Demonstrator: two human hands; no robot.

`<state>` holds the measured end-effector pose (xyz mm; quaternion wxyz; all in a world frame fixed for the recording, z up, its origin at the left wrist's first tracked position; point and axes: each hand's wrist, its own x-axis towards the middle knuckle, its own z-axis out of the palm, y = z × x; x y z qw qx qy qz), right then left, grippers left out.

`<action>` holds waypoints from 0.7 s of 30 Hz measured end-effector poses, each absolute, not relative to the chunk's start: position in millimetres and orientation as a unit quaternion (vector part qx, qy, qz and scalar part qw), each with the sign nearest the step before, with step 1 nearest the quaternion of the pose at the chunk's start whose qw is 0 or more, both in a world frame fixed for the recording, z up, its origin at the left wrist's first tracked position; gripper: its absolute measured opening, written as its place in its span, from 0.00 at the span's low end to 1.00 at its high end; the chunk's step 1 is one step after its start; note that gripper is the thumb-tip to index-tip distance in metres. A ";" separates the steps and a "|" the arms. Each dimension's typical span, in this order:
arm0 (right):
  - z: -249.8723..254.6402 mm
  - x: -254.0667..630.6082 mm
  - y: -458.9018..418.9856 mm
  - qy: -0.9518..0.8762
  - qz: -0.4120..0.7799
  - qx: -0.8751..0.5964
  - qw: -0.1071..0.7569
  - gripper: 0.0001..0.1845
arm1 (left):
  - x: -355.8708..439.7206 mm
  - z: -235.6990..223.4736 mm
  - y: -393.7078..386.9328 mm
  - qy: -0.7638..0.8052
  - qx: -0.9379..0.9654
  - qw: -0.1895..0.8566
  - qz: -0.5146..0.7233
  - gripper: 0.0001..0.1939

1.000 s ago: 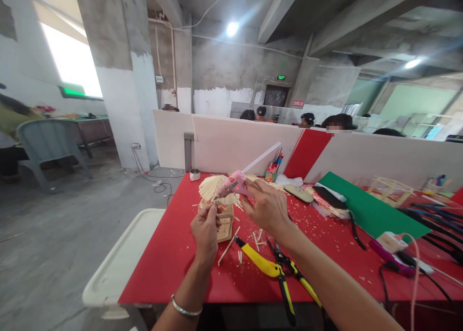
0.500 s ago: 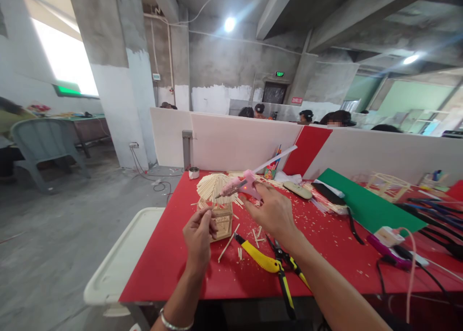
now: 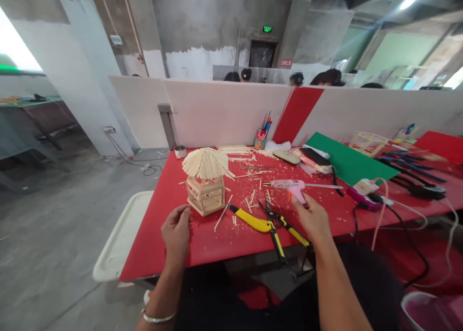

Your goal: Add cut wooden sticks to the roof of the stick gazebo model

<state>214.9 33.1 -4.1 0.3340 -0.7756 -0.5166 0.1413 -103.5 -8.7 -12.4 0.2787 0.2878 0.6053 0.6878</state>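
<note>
My right hand (image 3: 314, 221) grips the handle of a pink hot glue gun (image 3: 295, 187), its nozzle pointing left and a long clear glue stick coming out of its back. Low over the red table, my left hand (image 3: 176, 228) is closed with its fingertips pinched; what they hold, if anything, is too small to make out. Just beyond it stands a small pavilion model (image 3: 206, 196) made of thin wooden sticks, with a fanned stick roof (image 3: 205, 163). Loose sticks (image 3: 223, 214) lie beside the model.
A yellow-handled folding saw (image 3: 253, 220) and pliers-like cutters (image 3: 285, 225) lie near the front edge of the red table (image 3: 159, 244). A pen cup (image 3: 261, 140), a green board (image 3: 347, 159), a power strip (image 3: 365, 196) with cords and a stick frame (image 3: 369, 143) sit farther back and right.
My right hand has carried the glue gun away from the left hand, down and to the right. My left hand has moved left and lower, off the model. The view has tilted down.
</note>
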 end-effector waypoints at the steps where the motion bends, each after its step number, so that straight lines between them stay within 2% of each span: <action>1: -10.6 224.1 34.6 -0.501 0.140 -0.793 0.319 0.30 | -102.3 -16.7 -10.1 0.617 0.305 0.279 0.670 0.11; 7: -34.8 247.0 45.1 -0.444 0.144 -0.856 0.224 0.29 | -73.0 -31.6 -12.3 0.620 0.491 0.246 0.560 0.04; 11: -42.5 247.1 51.9 -0.446 0.144 -0.862 0.194 0.27 | -48.5 -36.1 -7.6 0.583 0.623 0.231 0.468 0.06; 16: -44.1 260.4 59.0 -0.456 0.141 -0.858 0.191 0.25 | -25.9 -33.8 7.0 0.569 0.667 0.226 0.425 0.08; 21: -45.3 270.6 60.3 -0.434 0.110 -0.865 0.226 0.26 | -5.7 -26.2 28.5 0.567 0.674 0.214 0.423 0.08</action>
